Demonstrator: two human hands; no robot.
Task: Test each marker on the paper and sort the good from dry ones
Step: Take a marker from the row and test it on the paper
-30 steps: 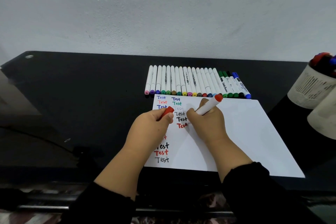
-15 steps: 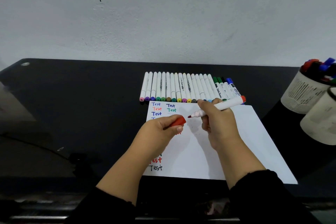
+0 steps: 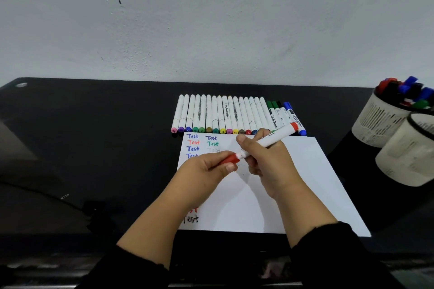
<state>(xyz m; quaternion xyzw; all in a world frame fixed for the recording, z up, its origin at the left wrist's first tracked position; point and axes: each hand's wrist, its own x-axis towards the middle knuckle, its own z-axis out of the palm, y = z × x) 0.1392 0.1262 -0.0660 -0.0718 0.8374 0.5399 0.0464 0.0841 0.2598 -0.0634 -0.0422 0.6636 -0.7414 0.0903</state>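
Note:
A white sheet of paper (image 3: 293, 183) lies on the black table (image 3: 105, 148), with "Test" written on it in several colours down its left side. My right hand (image 3: 267, 166) holds a white marker with a red end (image 3: 274, 137) above the paper. My left hand (image 3: 206, 173) pinches the red cap (image 3: 231, 159), which sits against the marker's tip end. A row of several markers (image 3: 225, 115) lies side by side just beyond the paper's far edge.
Two white mesh cups stand at the right: the far cup (image 3: 380, 119) holds several red, blue and green markers, and the near cup (image 3: 408, 150) shows no contents from here. A dark cable (image 3: 35, 191) runs across the table at the left. A white wall is behind.
My right hand lifted the marker off the paper after writing a red "Test". My left hand brought the red cap up onto the marker's tip.

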